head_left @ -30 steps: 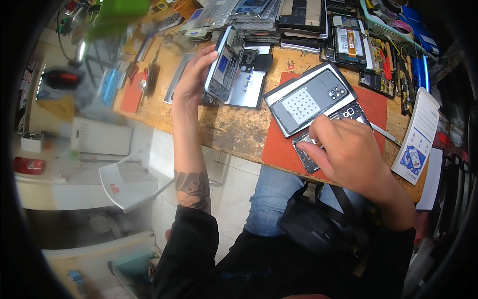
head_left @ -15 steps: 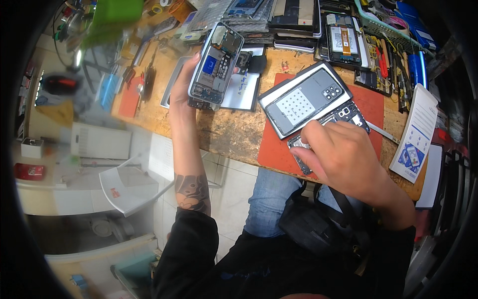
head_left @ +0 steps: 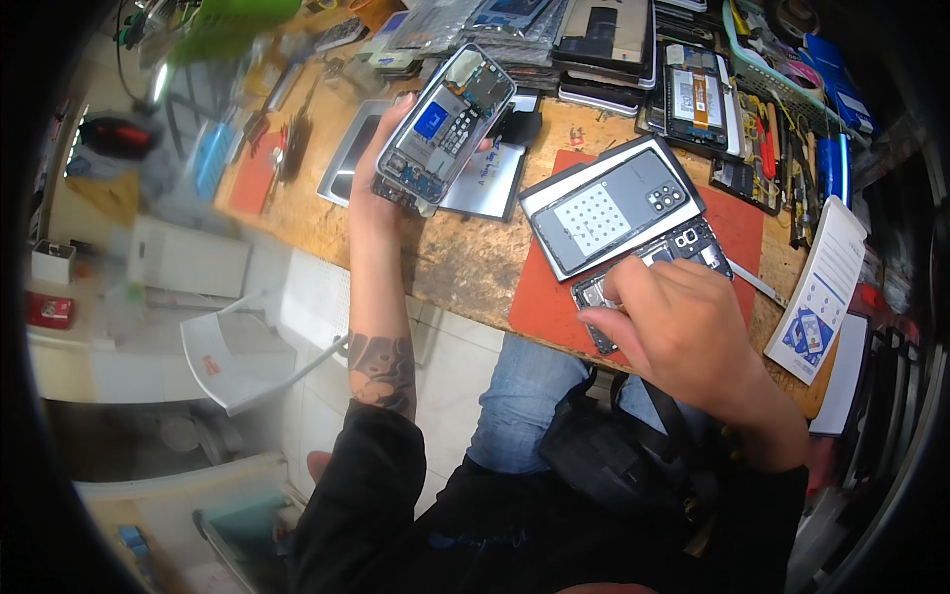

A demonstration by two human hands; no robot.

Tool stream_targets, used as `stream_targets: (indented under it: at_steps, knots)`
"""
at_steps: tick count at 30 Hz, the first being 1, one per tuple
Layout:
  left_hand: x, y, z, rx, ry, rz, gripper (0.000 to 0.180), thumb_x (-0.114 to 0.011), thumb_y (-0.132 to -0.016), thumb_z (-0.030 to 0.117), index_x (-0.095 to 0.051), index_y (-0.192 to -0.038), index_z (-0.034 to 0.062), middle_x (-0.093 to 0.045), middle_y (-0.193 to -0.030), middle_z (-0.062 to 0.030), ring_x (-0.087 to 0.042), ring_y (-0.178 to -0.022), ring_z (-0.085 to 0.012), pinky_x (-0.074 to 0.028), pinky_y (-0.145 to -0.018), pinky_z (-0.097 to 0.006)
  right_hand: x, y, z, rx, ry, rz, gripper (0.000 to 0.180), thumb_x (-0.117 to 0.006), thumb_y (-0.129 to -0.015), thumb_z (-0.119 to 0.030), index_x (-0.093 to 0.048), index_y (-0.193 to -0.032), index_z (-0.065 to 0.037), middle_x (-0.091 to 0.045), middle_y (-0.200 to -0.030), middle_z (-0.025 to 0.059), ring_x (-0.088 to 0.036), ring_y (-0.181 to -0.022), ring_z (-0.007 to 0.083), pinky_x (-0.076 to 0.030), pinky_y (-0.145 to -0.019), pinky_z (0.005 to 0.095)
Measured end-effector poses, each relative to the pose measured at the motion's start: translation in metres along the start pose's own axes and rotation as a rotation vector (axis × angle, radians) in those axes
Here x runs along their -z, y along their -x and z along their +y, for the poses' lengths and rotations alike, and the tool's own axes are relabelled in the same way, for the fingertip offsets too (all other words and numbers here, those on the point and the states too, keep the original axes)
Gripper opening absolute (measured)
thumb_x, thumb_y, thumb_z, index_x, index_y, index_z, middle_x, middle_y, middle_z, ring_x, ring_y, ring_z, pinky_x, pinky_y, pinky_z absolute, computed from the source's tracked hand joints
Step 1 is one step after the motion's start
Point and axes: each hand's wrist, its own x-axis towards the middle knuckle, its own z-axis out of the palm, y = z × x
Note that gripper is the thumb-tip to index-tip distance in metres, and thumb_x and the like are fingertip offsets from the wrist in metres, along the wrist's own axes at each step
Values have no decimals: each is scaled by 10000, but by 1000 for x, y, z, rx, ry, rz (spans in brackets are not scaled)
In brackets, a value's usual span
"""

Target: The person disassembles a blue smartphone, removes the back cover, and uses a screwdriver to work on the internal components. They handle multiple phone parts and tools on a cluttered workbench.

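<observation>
My left hand (head_left: 368, 193) is closed round an opened phone (head_left: 447, 127), raised over the bench. The phone's inside faces up, with a blue label and circuit boards showing. My right hand (head_left: 683, 322) is closed, thumb against curled fingers, over a second opened phone (head_left: 701, 253) with a dark frame. Whatever its fingertips hold, if anything, is hidden. Just beyond that phone, a grey phone back cover (head_left: 633, 184) with camera holes and a white dotted patch lies on a white-edged box. Both rest at least partly on a red mat (head_left: 539, 297).
Stacked phone parts in bubble bags (head_left: 510, 49) and dark trays (head_left: 604, 45) stand at the back. Pliers and other hand tools (head_left: 777, 134) lie at right, near a green basket (head_left: 767, 79). A printed white box (head_left: 816, 292) leans at the bench's right edge.
The phone in my left hand has shifted right and tilted more. My right hand stays over the opened phone on the mat. The whole view has turned slightly.
</observation>
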Motion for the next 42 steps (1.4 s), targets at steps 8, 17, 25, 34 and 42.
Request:
stream_targets:
  at_steps: [8, 17, 25, 34, 42]
  knots:
    - [-6, 6, 7, 22, 90, -75, 687, -678, -1044, 464, -634, -1473, -71, -753, -1245, -311, -808, -944, -441, -692, -795, -433, 5, 1, -3, -27, -38, -50, 256, -804, -967, -197, -584, -958, -66, -554, -683, 65, -610, -622, 267, -465, -604, 392]
    - [-4, 7, 0, -36, -13, 4, 731, -563, -1086, 549, -575, -1531, -31, -732, -1315, -290, -806, -993, -416, -703, -724, -404, 20, -1, -13, -58, -142, -184, 236, -830, -883, -33, -643, -1027, -41, -700, -881, 100, -693, -767, 327, -519, -694, 427]
    - [6, 0, -6, -7, 45, 13, 756, -646, -1051, 515, -533, -1568, -25, -702, -1359, -304, -788, -1036, -462, -705, -786, -464, 20, -1, -13, -78, -157, -192, 256, -828, -878, -42, -654, -1065, -33, -711, -908, 98, -707, -812, 339, -542, -727, 429]
    - [-11, -20, 34, 35, -730, 12, 734, -985, -764, 303, -587, -1318, 29, -667, -1117, -100, -685, -873, -140, -542, -649, -263, 31, -2, -11, -119, -91, -262, 375, -897, -862, -164, -647, -1110, -35, -726, -944, 119, -721, -832, 331, -553, -745, 418]
    - [-60, -4, 11, -349, -1585, 236, 702, -957, -680, 331, -579, -1205, 58, -665, -1129, -193, -686, -1077, -403, -545, -915, -472, 26, 3, -11, -66, -104, -235, 374, -908, -863, -216, -648, -1074, -49, -723, -907, 92, -720, -822, 309, -549, -741, 403]
